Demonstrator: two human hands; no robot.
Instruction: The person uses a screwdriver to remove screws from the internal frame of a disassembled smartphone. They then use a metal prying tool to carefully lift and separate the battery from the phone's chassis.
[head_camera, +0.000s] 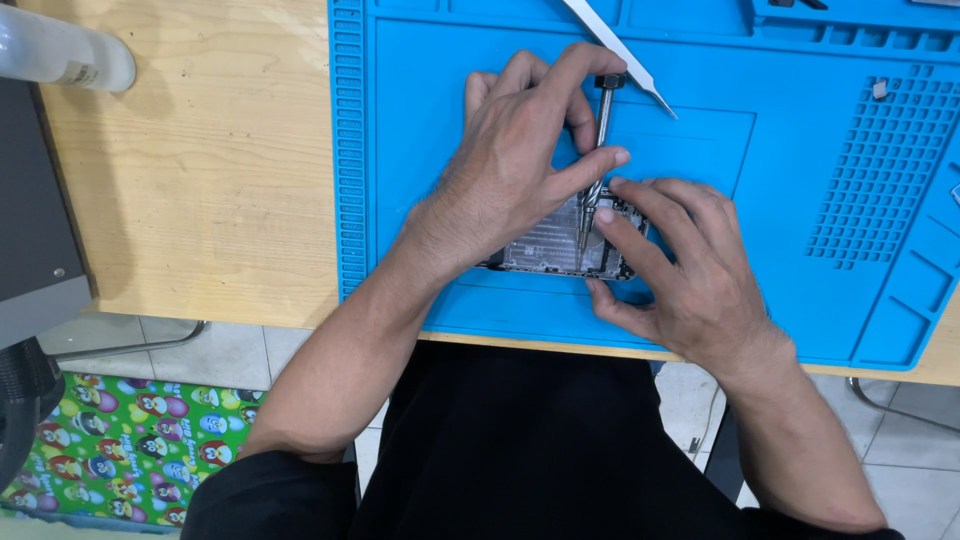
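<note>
One slim metal screwdriver (598, 150) stands nearly upright in the left hand (520, 170), pinched between the thumb low on the shaft and the fingers curled over its dark cap, so the hand is closed on the tool. Straight below that pinch the tip meets one opened phone (560, 245), which lies flat with its metal inner plate showing. Just to the right of the pinch, the right hand (690, 270) rests on the phone's right end, its forefinger and thumb laid along the edge and lightly bent; it braces the phone, but how firmly it grips cannot be told because the fingers cover that edge. The two hands touch or nearly touch at the screwdriver's lower shaft. Under both hands spreads one blue silicone work mat (800, 200), with a raised grid of small cells well to the right of the grip. Just above and to the right of the screwdriver's cap lies one pair of silver tweezers (625, 55), tilted, apart from the fingers. One tiny pale part (879, 89) sits on the grid far to the right. Far to the left of the grip, on the wooden tabletop (200, 170), lies one clear plastic bottle (65, 50).
</note>
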